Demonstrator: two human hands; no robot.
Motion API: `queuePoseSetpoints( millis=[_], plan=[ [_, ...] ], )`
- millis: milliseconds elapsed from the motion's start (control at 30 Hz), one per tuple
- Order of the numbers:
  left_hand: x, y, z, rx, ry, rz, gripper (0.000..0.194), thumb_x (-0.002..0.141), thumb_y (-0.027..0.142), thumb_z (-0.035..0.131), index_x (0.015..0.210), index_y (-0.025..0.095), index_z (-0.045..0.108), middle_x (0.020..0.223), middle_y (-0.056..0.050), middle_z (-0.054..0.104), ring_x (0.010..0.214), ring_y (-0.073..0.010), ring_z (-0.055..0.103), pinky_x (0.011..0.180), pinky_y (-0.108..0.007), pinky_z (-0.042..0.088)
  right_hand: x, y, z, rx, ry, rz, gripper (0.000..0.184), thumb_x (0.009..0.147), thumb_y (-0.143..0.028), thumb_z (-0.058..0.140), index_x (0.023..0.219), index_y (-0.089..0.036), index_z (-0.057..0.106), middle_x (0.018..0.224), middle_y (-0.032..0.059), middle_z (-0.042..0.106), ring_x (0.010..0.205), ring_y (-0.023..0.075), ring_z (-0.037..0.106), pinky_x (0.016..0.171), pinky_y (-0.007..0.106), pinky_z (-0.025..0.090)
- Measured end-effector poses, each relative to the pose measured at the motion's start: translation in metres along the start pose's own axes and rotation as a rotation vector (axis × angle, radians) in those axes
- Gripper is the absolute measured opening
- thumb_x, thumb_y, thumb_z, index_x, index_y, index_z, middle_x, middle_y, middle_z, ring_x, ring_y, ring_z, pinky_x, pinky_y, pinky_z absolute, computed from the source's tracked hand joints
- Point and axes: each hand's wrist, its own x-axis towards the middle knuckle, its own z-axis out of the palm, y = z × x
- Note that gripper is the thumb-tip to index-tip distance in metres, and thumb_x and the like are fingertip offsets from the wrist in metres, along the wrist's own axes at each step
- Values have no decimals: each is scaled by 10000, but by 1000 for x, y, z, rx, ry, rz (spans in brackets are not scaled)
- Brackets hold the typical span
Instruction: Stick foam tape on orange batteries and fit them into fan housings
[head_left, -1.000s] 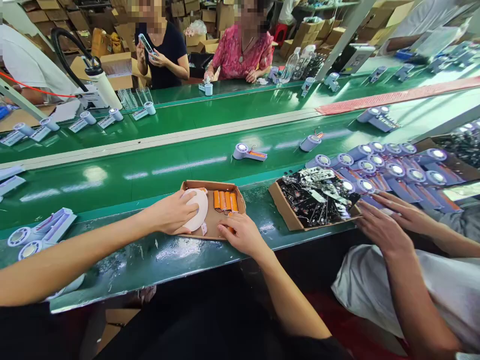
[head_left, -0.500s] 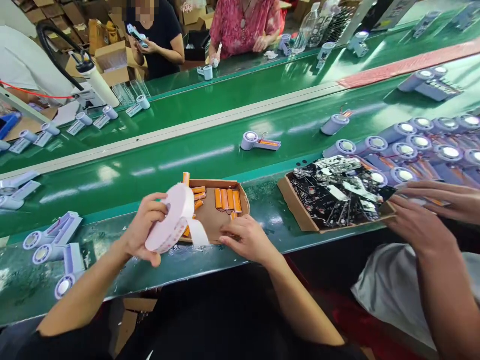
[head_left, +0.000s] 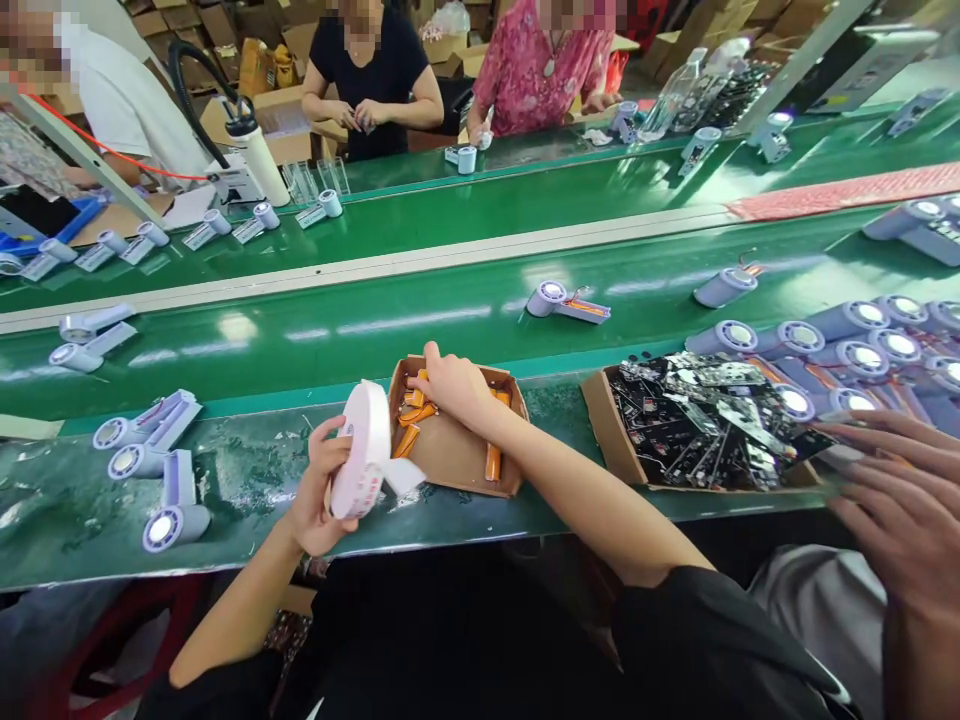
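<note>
My left hand (head_left: 324,490) is closed around a roll of white tape (head_left: 369,450), held upright over the bench's front edge. A loose strip of tape (head_left: 405,476) hangs from the roll's right side. My right hand (head_left: 456,388) reaches over a shallow cardboard box (head_left: 450,465). Its thumb and fingers pinch an orange battery (head_left: 422,376) at the box's back left; the grip is partly hidden. Other orange batteries (head_left: 407,440) lie loose at the box's left side. One more battery (head_left: 493,462) shows at the right, partly covered by my forearm.
Right of my box stands a carton of black circuit boards (head_left: 697,420). A co-worker's hands (head_left: 900,490) are beside it, near rows of lilac fan housings (head_left: 862,355). More housings (head_left: 176,525) lie at left. A green conveyor (head_left: 360,320) runs behind; people sit across it.
My right hand has moved from the box's front edge to its back left and closed at a battery. The tape roll is turned more upright. The view has shifted left.
</note>
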Motion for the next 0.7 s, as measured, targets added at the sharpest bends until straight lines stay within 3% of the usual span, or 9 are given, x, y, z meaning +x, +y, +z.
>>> queuePoseSetpoints(
  millis=[67,133,233,333,433,500,600,700],
  plan=[
    [0,3,-4,32,119,75,593,972,601,588,1461,296,448,1223,-129,661,1429,-393,464,1171,-719,371,0,1,-1,-20,-12,33,475,1054,-467,634,1356,-110,546,1111,247,785,1040,384,778,833,385,564],
    [-1,5,-7,137,124,92,594,924,505,705,1422,272,481,1201,-124,695,1397,-383,489,1148,-671,410,-16,6,-8,41,25,90,399,1068,-439,609,1336,-145,579,1099,217,796,1033,376,780,836,392,560],
    [-5,5,-12,245,125,116,540,899,415,761,1356,238,534,1154,-116,741,1308,-353,563,1134,-610,437,-59,12,-24,395,77,56,355,1078,-500,555,1238,-201,659,1000,116,818,962,303,787,827,355,558],
    [-10,5,-15,297,94,161,471,901,324,746,1327,220,574,1149,-111,774,1212,-303,630,1148,-553,448,-104,3,-31,767,-198,-181,416,1040,-586,559,992,-212,735,827,43,794,764,216,754,708,283,529],
    [-14,8,-15,321,63,181,445,907,305,716,1323,217,584,1139,-106,785,1140,-276,670,1165,-535,460,-136,-13,-16,897,-496,-243,597,1033,-685,495,709,-212,660,650,43,716,581,177,655,587,275,459],
    [-18,7,-13,340,99,134,418,901,308,714,1290,215,587,1119,-107,779,1185,-300,663,1168,-565,467,-150,-22,4,937,-577,-243,647,1038,-722,446,652,-226,603,600,50,677,539,181,619,555,292,426],
    [-29,3,-7,353,190,-21,401,875,222,727,1245,240,574,1115,-84,757,1271,-327,638,1197,-641,436,-167,-32,35,838,-570,-356,588,1072,-626,443,656,-239,592,622,64,675,582,214,639,598,334,411],
    [-47,2,1,273,214,-272,564,839,176,775,1339,260,527,1262,-103,697,1427,-363,538,1211,-685,413,-170,-38,39,623,-642,-566,503,1061,-554,537,682,-242,645,725,78,741,667,239,694,626,352,398]
  ],
)
